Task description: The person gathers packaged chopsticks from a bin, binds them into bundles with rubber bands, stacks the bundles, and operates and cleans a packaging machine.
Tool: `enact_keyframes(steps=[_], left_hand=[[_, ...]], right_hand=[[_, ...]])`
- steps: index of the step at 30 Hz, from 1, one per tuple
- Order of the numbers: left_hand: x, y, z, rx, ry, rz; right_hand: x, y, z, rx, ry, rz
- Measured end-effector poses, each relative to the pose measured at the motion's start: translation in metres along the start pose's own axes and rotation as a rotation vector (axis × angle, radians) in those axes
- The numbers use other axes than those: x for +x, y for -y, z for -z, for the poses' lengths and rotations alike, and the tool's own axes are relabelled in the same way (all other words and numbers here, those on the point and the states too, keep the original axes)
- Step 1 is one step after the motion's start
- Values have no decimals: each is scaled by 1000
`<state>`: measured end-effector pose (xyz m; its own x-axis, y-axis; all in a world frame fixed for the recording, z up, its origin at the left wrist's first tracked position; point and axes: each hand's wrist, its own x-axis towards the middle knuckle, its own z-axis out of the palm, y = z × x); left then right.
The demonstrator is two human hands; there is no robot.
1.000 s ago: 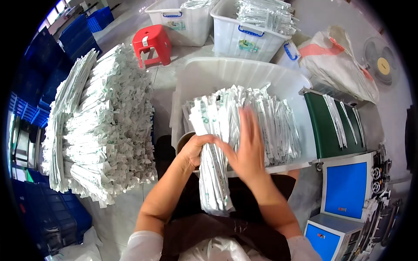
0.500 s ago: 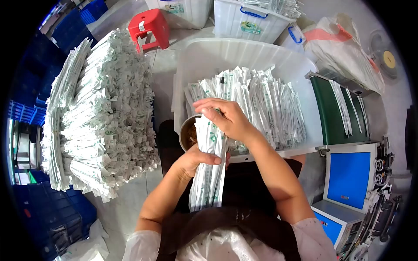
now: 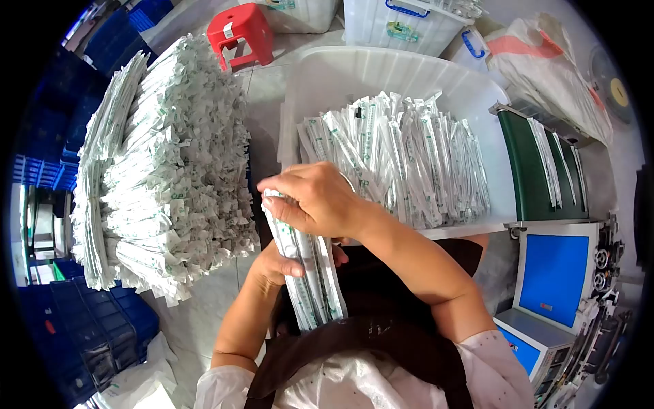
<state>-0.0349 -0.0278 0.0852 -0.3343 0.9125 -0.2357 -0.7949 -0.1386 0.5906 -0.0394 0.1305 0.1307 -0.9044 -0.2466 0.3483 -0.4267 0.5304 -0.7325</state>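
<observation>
A bundle of long, thin paper-and-plastic packets (image 3: 310, 279) with green print stands tilted in front of my body. My left hand (image 3: 281, 264) is wrapped round its middle, thumb across the front. Over the bundle's upper end my right hand (image 3: 317, 198) is closed, its fingers bent across the top and the thumb on the front face. What lies inside the packets cannot be made out. Just beyond my hands, more packets of the same kind (image 3: 402, 157) lie in a large translucent bin (image 3: 402, 65).
A tall stack of packets (image 3: 177, 163) rises at the left, near blue crates (image 3: 82, 334). Behind are a red stool (image 3: 238, 27) and a lidded tub (image 3: 409, 31). On the right, a green conveyor belt (image 3: 528, 174) carries a few packets beside a blue-panelled machine (image 3: 555, 279).
Both hands have shifted left with the bundle, which now leans with its top to the left. The right hand has closed further over the upper end. The view has shifted slightly.
</observation>
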Motion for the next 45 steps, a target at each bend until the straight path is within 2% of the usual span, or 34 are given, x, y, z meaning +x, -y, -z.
enact_keyframes(steps=[2, 4, 6, 7, 8, 9, 10, 13, 16, 18, 22, 26, 28, 33, 36, 38, 39, 40, 42, 43, 45], left_hand=[[-1, -2, -3, 30, 29, -13], [-2, 0, -7, 53, -131, -43], [-8, -4, -5, -28, -157, -99], [-12, -9, -5, -23, -177, -133], [-15, -12, -3, -17, -200, -167], [-18, -13, 0, -25, -232, -171], [-18, -13, 5, -51, -241, -168], [-17, -12, 5, -34, -277, -156], [-14, -12, 3, -3, -305, -152], [-12, -12, 6, 16, -315, -145], [-9, -8, 7, 20, -351, -150], [-12, -9, 5, 40, -381, -134], [-10, -6, 16, 57, -357, -151], [-8, -11, 5, 67, -361, -130], [-7, -9, 9, 66, -326, -128], [-7, -9, 6, 89, -302, -169], [-5, -4, 15, 93, -338, -158], [-5, -7, 4, 128, -357, -194], [3, -2, 11, 211, -365, -182], [3, -5, 1, 213, -361, -199], [-1, -9, -6, 228, -365, -141]], right_hand=[[2, -4, -4, 0, -87, 49], [-2, -16, -11, 458, -108, -133], [-15, -33, -21, 262, -283, -234], [-28, -44, -35, -236, -149, -430], [-45, -59, -48, -605, 62, -364], [-54, -63, -61, -816, 389, -444], [-57, -59, -63, -824, 529, -473], [-60, -74, -80, -764, 545, -501], [-64, -80, -82, -758, 467, -496], [-72, -83, -81, -795, 171, -309], [-74, -97, -87, -665, 125, -296], [-78, -104, -97, -706, 118, -292], [-73, -98, -90, -653, -1, -234], [-71, -96, -89, -733, 54, -249], [-66, -84, -83, -759, -89, -294], [-63, -68, -71, -413, -206, -397], [-53, -37, -52, -335, -192, -485], [-55, -29, -52, -221, -353, -454], [-55, -1, -43, -218, -452, -297], [-55, 9, -41, -291, -503, -282], [-58, 21, -37, -242, -468, -311]])
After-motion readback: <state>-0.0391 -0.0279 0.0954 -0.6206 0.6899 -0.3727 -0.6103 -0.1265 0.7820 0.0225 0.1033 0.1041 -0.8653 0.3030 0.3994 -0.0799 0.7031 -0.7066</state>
